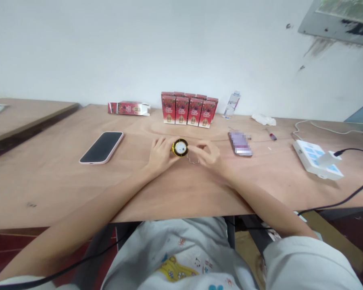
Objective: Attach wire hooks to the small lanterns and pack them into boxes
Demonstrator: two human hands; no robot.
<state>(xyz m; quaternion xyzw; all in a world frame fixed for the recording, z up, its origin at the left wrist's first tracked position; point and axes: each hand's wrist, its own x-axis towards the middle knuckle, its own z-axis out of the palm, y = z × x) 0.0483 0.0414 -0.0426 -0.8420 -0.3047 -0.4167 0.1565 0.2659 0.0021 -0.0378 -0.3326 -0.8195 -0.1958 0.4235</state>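
My left hand (pixel 161 154) is closed around a small round object (pixel 180 148) with a gold side, a black ring and a white face turned up toward me. Dark little marks show on that white face. At the object's right edge my right hand (pixel 208 153) has thumb and forefinger pinched together; what lies between them is too small to make out. A thin pale outline (pixel 194 162), perhaps a fine cord or clear film, shows on the table just below the right fingertips.
Several red printed boxes (pixel 188 110) stand in two rows near the wall, with an opened red box (pixel 128 108) lying left of them. A clear bottle (pixel 231 104), a black-screened phone (pixel 102 148), a purple phone (pixel 240 143), a tissue (pixel 263 119) and a white power strip (pixel 317 160) surround my hands.
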